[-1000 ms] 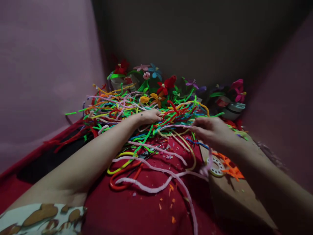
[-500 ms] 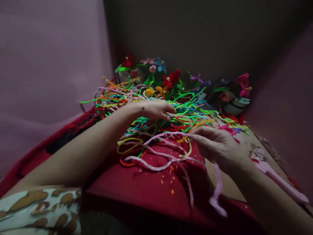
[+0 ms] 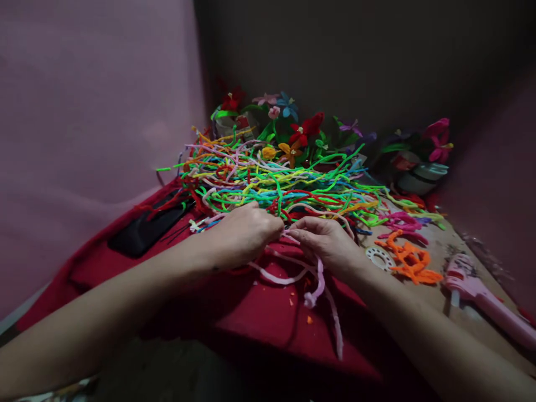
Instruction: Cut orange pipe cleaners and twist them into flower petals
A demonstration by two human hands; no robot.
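Note:
A big tangle of pipe cleaners [image 3: 276, 181] in many colours lies on a red cloth [image 3: 259, 312]. At its near edge my left hand [image 3: 243, 231] and my right hand [image 3: 324, 240] meet, fingers pinched together on a light pink pipe cleaner [image 3: 318, 282]. Its loose ends hang from my right hand and trail over the cloth. Both hands are closed.
Finished pipe-cleaner flowers [image 3: 304, 131] stand behind the pile, more in a pot [image 3: 421, 176] at the right. A black flat object [image 3: 146, 229] lies at the left. Orange pieces [image 3: 408, 259], a white ring [image 3: 380, 258] and a pink glue gun [image 3: 481, 296] lie on cardboard at the right.
Both hands drew back from the pile toward me and came together, now pinching the pink pipe cleaner between them. The view shifted right, showing the glue gun.

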